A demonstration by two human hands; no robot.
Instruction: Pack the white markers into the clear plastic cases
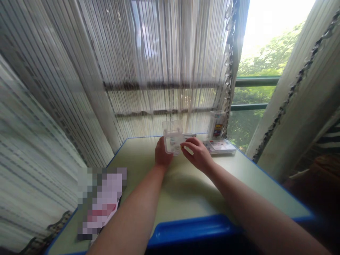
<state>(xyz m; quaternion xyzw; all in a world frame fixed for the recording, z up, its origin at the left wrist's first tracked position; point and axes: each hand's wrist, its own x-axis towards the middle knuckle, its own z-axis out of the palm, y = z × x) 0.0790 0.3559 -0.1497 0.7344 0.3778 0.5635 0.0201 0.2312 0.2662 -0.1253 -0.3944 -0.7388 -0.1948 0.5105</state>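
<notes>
Near the far edge of the table, my left hand (163,154) is wrapped round a small clear plastic box (170,140), holding it up from its left side. The box's lid (172,125) stands raised at the back. Small pieces seem to lie inside, too blurred to name. My right hand (196,151) is beside the box's right side, thumb and forefinger pinched together on a tiny yellowish or reddish thing that I cannot make out.
A flat clear compartment case (223,147) lies at the table's back right, with a clear labelled container (215,125) upright behind it. Dark thin rods (190,135) lie near the back edge. A pixelated item (103,202) is at left. The pale table (186,198) has a blue rim; striped curtains (164,53) hang behind.
</notes>
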